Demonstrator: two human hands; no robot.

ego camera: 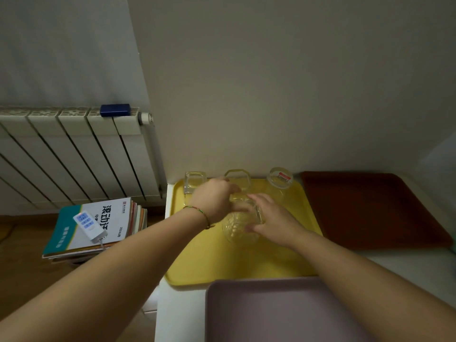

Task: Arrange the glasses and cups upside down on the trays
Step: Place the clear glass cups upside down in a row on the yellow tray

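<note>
A yellow tray point(197, 265) lies on the white table. Three clear glasses stand upside down along its far edge: a square one point(193, 182), an octagonal one point(238, 177) and a round one with a red label point(280, 181). Over the tray's middle, both hands grip one clear patterned glass point(240, 222), tilted on its side. My left hand point(214, 201) closes on its far end, and my right hand point(274, 218) wraps its right side. A thin bracelet circles my left wrist.
A dark red tray point(375, 208) lies to the right, a mauve tray point(271, 312) at the front. Left of the table, a stack of books point(98, 230) with a white power strip point(90, 225) sits on the floor, below a white radiator point(74, 154).
</note>
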